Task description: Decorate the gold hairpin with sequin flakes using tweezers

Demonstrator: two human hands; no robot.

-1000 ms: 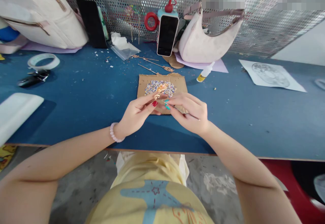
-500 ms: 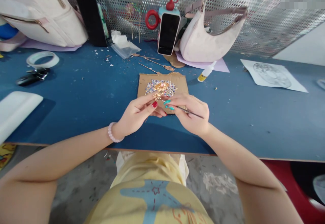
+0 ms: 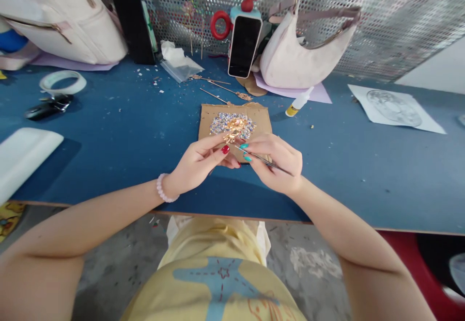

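My left hand pinches a small gold ornament between thumb and fingers, just above a brown cardboard piece. A heap of tiny coloured beads lies on that cardboard behind the ornament. My right hand grips a thin metal tool like a pen, its tip touching the ornament. Both hands meet over the near edge of the cardboard.
On the blue table stand a phone, a pale handbag, a dark case and a white backpack. A glue bottle, printed sheet, tape roll, gold hairpins and white tray lie around.
Both hands stay together at the ornament with only slight shifts; the tool tip now rests closer against the ornament. The view has moved slightly.
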